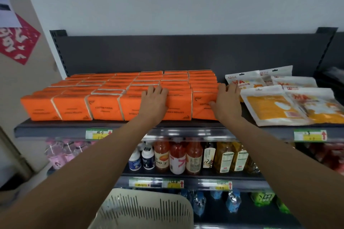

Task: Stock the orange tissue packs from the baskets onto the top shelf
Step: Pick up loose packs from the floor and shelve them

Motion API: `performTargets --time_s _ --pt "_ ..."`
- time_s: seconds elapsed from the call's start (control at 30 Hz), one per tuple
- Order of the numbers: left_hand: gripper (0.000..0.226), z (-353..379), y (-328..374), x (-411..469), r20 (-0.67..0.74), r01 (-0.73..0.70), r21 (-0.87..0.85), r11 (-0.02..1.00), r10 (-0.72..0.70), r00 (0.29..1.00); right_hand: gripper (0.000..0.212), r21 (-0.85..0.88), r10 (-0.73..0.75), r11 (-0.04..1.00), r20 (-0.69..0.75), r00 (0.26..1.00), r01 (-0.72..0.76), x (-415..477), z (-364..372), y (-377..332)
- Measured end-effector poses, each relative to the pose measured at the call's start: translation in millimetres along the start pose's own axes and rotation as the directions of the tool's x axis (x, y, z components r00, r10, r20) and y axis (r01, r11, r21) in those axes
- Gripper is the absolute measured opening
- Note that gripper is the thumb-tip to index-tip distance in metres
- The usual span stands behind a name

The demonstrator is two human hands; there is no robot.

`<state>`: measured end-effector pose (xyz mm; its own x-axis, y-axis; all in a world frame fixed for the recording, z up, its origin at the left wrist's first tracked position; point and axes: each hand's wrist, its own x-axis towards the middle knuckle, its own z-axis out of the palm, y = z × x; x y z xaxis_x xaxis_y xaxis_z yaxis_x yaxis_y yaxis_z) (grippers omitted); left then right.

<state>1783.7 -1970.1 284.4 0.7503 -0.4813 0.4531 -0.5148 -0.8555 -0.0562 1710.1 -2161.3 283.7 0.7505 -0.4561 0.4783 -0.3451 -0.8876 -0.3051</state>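
The left grip [154, 102] was laid open over the front row of orange tissue packs [104, 107], palm against the front face and fingers draped over the top edge. The right grip [228, 102] was also open. Its fingers were stretched along the right end of the block and its thumb was set across the front of the last pack. Nothing was clasped by either; the packs appeared to be pressed square.

The packs were stood in tight rows on the top shelf [55, 128], filling its left and middle from the front lip back towards the dark back panel [186, 52]. They were judged to be light, soft and easily dented, with a slick film wrap. A pack would best be taken by its broad faces with a spread hand, not pinched at a corner.

Little margin was left at the front lip, where the first row was set close to the edge. White and yellow snack bags [275, 106] lay just beside the right grip, so sideways room was scant. Open room was seen above the packs. A pale slatted basket [141, 210] was seen below, its contents hidden.
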Motion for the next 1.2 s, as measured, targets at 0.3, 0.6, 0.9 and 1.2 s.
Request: performTargets --time_s 0.3,0.6,0.9,1.2 --pt "0.04 -8 1 -14 -0.112 -0.075 -0.034 0.997 0.07 0.991 0.051 -0.123 0.038 0.991 -0.106 0.994 -0.051 -11 4 -4" --pt "0.033 -23 -15 -30 -0.187 -0.189 -0.123 0.974 0.164 0.969 0.022 -0.193 -0.131 0.977 -0.211 0.969 0.09 -27 4 -36" --pt "0.033 -49 -75 -53 -0.215 -0.217 -0.137 0.966 0.185 0.959 0.032 -0.085 -0.424 0.904 -0.037 0.905 0.42 -56 -9 -112" --pt "0.03 -82 -155 -86 -0.263 -0.232 -0.143 0.962 0.189 0.946 0.04 -0.112 -0.42 0.9 0.03 0.907 0.42 -84 -14 -188"
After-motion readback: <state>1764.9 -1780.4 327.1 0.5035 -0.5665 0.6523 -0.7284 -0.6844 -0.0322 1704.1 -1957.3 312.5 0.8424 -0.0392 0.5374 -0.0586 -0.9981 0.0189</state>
